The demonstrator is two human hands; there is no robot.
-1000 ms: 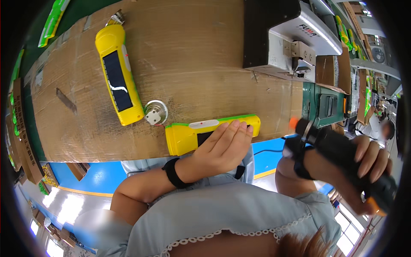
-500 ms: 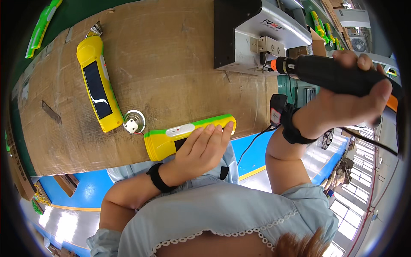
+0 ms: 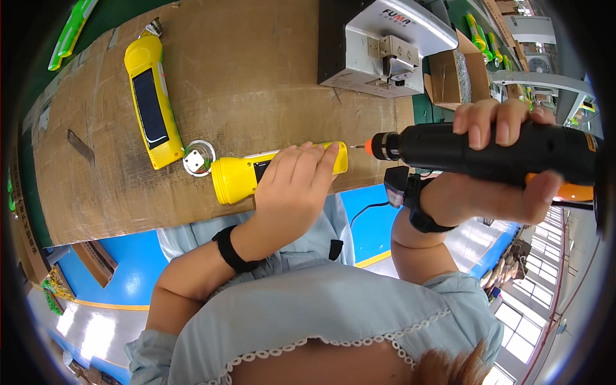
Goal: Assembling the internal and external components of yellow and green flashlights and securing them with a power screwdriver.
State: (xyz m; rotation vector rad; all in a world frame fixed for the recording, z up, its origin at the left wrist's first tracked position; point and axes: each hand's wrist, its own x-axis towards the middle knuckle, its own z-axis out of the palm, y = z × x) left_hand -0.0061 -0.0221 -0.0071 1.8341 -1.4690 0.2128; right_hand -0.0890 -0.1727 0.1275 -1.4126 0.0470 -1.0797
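Note:
My left hand (image 3: 292, 183) is wrapped over a yellow flashlight (image 3: 234, 179) that lies on the cardboard-covered table near its front edge. A dark panel on the flashlight shows partly beside my fingers. In my right hand (image 3: 487, 160) is a black electric screwdriver (image 3: 443, 146) with an orange collar. Its thin bit points left, a short gap from the flashlight's right end. Whether a screw sits on the bit is too small to tell. Left of the held flashlight lie a round silver reflector (image 3: 199, 158) and a second yellow flashlight (image 3: 151, 102) with a dark panel.
A silver and black screw feeder box (image 3: 378, 58) stands at the back right, with an open carton (image 3: 446, 77) beside it. A flat metal strip (image 3: 81, 147) lies on the cardboard (image 3: 269, 77) at left. Green-and-yellow flashlights (image 3: 72, 35) rest at the far left and far right.
My right hand has brought the electric screwdriver away from the feeder box, nearer to the flashlight. My left hand has rolled the flashlight, so its green side is mostly out of sight.

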